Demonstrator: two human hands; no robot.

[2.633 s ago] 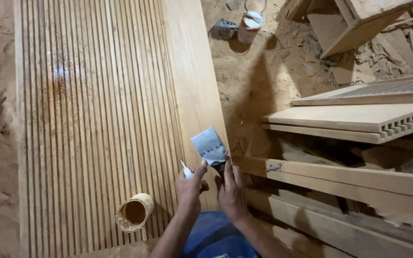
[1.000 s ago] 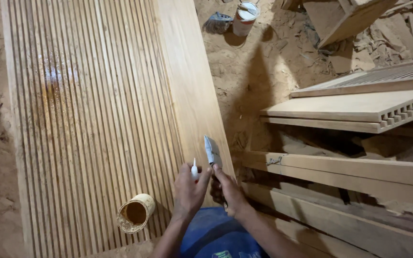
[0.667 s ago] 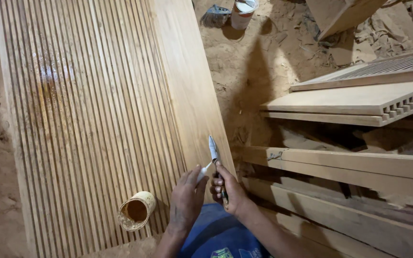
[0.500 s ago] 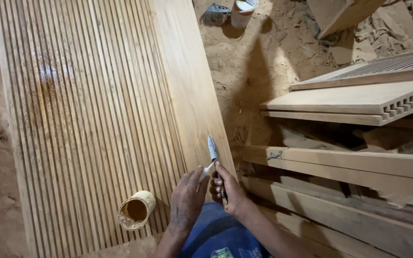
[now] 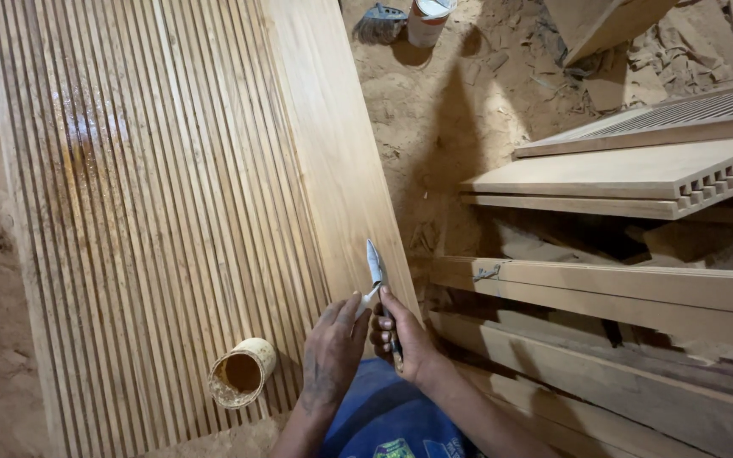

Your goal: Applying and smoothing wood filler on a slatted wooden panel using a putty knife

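My right hand (image 5: 407,341) grips the handle of a putty knife (image 5: 375,265), its metal blade pointing up and turned edge-on to the camera. My left hand (image 5: 332,348) holds a small pale tool (image 5: 368,298) whose tip touches the base of the blade. Both hands hover over the near right corner of a large fluted wooden panel (image 5: 171,187) lying flat on the ground. An open tin of brown filler (image 5: 242,373) lies on its side on the grooves just left of my left hand.
A glossy brown stain (image 5: 86,136) marks the panel's far left. Stacked wooden boards and slotted panels (image 5: 638,178) lie to the right. A white bucket (image 5: 428,19) and a brush (image 5: 380,24) sit on the sandy ground at the top.
The putty knife turned from showing its flat face to edge-on. My left hand brought the small tool up against the blade. The view shifted slightly.
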